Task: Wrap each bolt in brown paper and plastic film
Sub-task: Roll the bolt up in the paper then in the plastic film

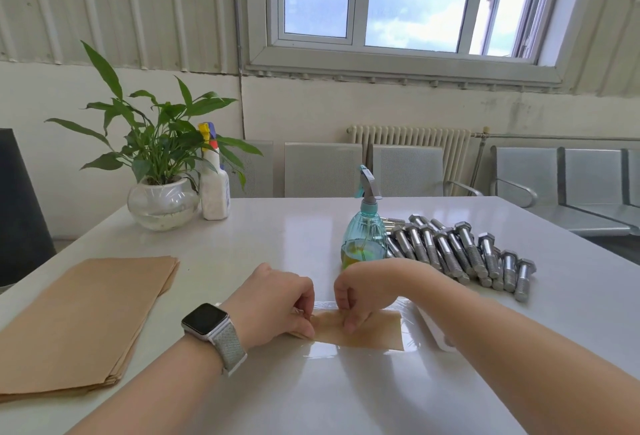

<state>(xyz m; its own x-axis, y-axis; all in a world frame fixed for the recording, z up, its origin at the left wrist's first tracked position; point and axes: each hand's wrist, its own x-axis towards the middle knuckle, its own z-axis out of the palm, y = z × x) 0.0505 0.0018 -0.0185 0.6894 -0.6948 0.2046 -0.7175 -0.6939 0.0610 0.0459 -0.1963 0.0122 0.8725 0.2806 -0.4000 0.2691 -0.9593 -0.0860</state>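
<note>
**Both hands pinching a brown paper wrap at the near middle of the white table**

Taking the teal spray bottle [365, 233] as the landmark: far to its left and nearer the camera, a stack of brown paper sheets [83, 323] is lying flat on the white table [277, 233]. Behind that stack, well left of the bottle and farther back, a leafy plant in a round glass bowl [162, 204] is standing, with a white squeeze bottle [215, 192] touching or just beside the bowl's right side.

In front of the spray bottle and a little to its left, the left hand [273, 303], with a smartwatch [207, 323] on its wrist, is curling its fingers and pinching the left end of a brown paper wrap [367, 334]. Directly in front of the bottle, the right hand [363, 290] is gripping the same wrap from above, fingers bent down onto it. The wrap is lying on a sheet of clear plastic film [412, 327] spread on the table. Whether a bolt is inside cannot be told.

Just right of the spray bottle, and partly behind it, a pile of silver hex bolts [460, 254] is resting in a rough row.
</note>
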